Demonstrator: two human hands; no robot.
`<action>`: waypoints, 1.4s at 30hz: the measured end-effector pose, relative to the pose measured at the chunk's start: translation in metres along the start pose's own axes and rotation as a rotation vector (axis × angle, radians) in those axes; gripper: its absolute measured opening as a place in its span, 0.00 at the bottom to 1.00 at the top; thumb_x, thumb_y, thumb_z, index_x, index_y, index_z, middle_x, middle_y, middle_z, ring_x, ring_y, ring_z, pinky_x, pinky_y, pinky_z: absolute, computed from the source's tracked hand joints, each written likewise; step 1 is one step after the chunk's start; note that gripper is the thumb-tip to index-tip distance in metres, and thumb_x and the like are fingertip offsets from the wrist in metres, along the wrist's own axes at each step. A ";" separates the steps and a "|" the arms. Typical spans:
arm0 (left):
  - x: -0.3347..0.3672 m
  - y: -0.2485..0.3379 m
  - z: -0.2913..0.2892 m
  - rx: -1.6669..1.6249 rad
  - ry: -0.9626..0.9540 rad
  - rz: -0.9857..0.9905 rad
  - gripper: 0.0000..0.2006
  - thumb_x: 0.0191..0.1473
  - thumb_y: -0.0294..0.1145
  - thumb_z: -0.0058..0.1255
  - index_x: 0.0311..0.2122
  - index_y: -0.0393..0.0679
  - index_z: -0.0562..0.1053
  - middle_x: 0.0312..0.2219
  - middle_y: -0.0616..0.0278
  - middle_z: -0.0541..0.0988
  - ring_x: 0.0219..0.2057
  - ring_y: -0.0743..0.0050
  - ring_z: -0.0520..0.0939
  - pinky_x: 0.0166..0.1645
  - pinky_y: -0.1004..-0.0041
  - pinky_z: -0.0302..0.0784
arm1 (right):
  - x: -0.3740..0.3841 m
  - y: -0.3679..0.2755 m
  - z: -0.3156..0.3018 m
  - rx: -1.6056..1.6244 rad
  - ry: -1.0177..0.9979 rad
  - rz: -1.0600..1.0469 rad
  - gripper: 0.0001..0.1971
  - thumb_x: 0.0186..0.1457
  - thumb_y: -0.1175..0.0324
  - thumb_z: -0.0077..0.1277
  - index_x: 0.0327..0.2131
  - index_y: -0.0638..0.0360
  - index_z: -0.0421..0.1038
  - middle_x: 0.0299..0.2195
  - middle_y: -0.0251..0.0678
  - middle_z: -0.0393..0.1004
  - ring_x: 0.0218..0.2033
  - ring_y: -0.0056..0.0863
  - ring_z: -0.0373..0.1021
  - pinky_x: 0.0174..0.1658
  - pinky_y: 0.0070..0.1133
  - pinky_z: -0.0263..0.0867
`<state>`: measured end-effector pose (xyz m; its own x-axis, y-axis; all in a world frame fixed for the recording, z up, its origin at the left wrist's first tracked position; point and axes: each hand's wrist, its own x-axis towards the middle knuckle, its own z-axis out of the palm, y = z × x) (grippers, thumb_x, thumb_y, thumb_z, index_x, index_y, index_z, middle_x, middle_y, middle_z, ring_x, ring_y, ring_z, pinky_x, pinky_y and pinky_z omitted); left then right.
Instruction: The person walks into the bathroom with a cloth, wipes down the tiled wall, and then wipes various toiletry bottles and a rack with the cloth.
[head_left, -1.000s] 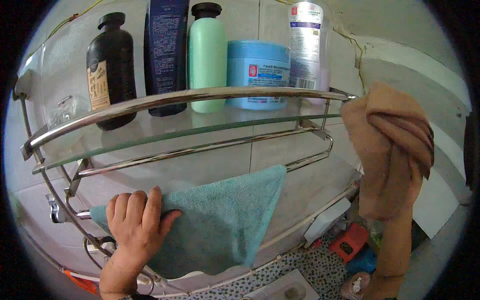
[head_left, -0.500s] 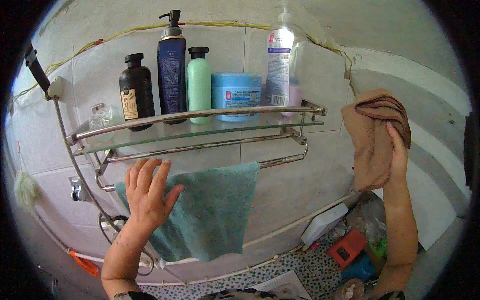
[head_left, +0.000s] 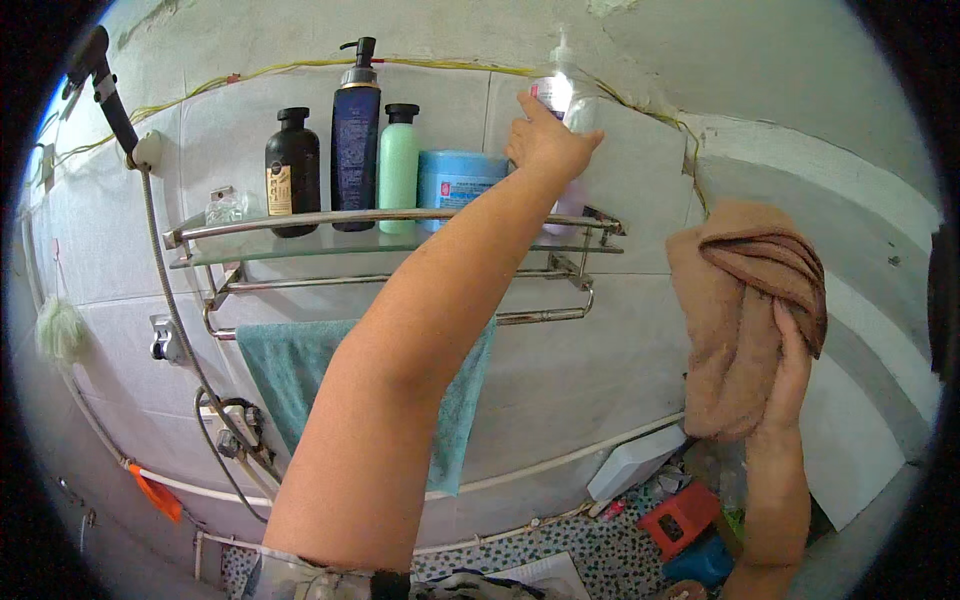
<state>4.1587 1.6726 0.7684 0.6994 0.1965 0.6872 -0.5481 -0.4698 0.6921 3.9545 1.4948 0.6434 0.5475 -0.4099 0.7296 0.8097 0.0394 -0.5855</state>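
Right of the shower head [head_left: 103, 90] at upper left, a glass shelf [head_left: 330, 243] bears a black bottle [head_left: 293, 165], a navy pump bottle [head_left: 355, 150], a mint-green bottle [head_left: 398, 170] and a light-blue tub [head_left: 460, 175] above a hanging teal towel [head_left: 292, 365]. At upper centre, the left hand [head_left: 552, 142] overlaps a clear pump bottle [head_left: 552, 93] near the shelf's right end; I cannot tell whether it grasps it. At the frame's right, the right hand [head_left: 785, 385] grips a bunched brown cloth [head_left: 725, 320].
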 end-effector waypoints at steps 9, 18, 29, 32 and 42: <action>-0.009 0.015 -0.018 -0.151 0.213 0.314 0.48 0.31 0.44 0.63 0.56 0.47 0.48 0.40 0.44 0.65 0.44 0.48 0.66 0.49 0.57 0.63 | -0.003 -0.019 -0.022 -0.060 -0.010 -0.144 0.15 0.55 0.69 0.42 0.47 0.62 0.64 0.46 0.33 0.66 0.48 0.25 0.63 0.52 0.22 0.57; -0.100 0.046 -0.038 -1.215 -0.479 0.472 0.41 0.43 0.45 0.56 0.58 0.42 0.49 0.43 0.53 0.68 0.42 0.67 0.70 0.47 0.70 0.66 | 0.009 0.013 0.044 -0.468 -0.121 -0.727 0.17 0.53 0.74 0.43 0.47 0.66 0.63 0.48 0.37 0.64 0.51 0.26 0.59 0.54 0.24 0.53; -0.217 -0.115 -0.019 -1.545 -0.684 -0.347 0.28 0.51 0.43 0.47 0.54 0.48 0.53 0.44 0.57 0.68 0.46 0.65 0.70 0.50 0.63 0.67 | -0.081 0.038 0.060 0.054 -0.426 0.348 0.28 0.53 0.63 0.45 0.56 0.57 0.49 0.48 0.34 0.60 0.46 0.21 0.62 0.47 0.18 0.60; -0.214 -0.103 -0.029 -1.509 -0.726 -0.179 0.35 0.46 0.51 0.50 0.55 0.48 0.51 0.46 0.52 0.64 0.46 0.58 0.69 0.50 0.61 0.68 | -0.144 0.077 0.013 -0.254 -0.456 0.314 0.33 0.50 0.61 0.48 0.57 0.56 0.45 0.48 0.34 0.58 0.47 0.24 0.59 0.49 0.23 0.59; -0.244 -0.083 -0.030 -1.411 -0.492 -0.195 0.38 0.50 0.47 0.48 0.60 0.51 0.42 0.47 0.55 0.61 0.45 0.65 0.67 0.50 0.67 0.64 | -0.125 0.080 0.013 -1.045 -0.382 -0.647 0.37 0.45 0.63 0.52 0.57 0.58 0.45 0.52 0.39 0.55 0.52 0.37 0.55 0.55 0.31 0.53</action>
<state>4.0197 1.6900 0.5499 0.7343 -0.2778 0.6194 -0.2095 0.7751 0.5960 3.9530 1.5607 0.5100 0.2847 0.2060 0.9362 0.4955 -0.8677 0.0402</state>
